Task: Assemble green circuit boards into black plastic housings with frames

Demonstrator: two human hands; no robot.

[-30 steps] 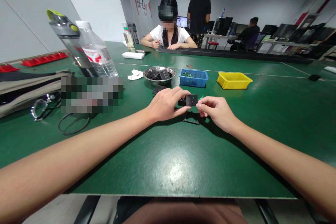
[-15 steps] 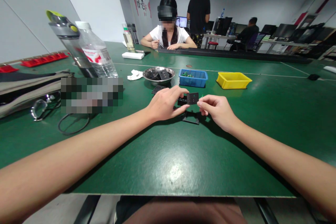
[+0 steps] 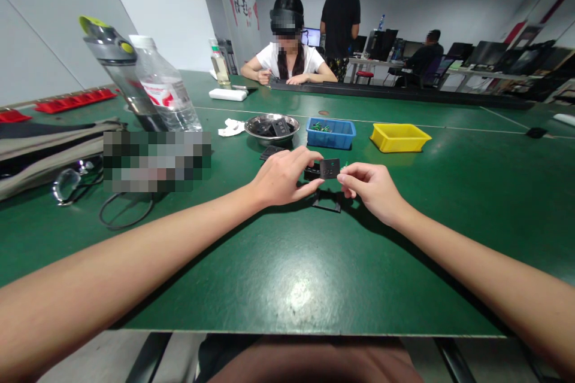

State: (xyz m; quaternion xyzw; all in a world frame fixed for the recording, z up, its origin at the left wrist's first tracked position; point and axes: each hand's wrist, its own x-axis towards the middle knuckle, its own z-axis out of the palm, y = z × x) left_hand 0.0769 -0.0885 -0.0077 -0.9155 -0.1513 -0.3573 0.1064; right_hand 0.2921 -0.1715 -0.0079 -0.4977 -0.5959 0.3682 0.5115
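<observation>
My left hand (image 3: 284,178) grips a small black plastic plate (image 3: 330,169) with holes in it, its thumb below and fingers above. Just right of the plate, my right hand (image 3: 375,190) pinches a tiny green piece (image 3: 344,166); most of it is hidden by the fingertips. Under the hands, a black open frame (image 3: 327,202) lies on the green table (image 3: 251,275). Another black part (image 3: 311,172) shows between the left fingers and thumb, behind the plate. More black plates (image 3: 271,152) lie beyond the left hand, partly covered by it.
Behind the hands stand a steel bowl (image 3: 252,136) of black parts, a blue bin (image 3: 330,140) with small green pieces, and a yellow bin (image 3: 399,142). Bottles (image 3: 168,99), a bag (image 3: 49,152) and a cable (image 3: 126,227) are at left. A person (image 3: 287,63) sits opposite.
</observation>
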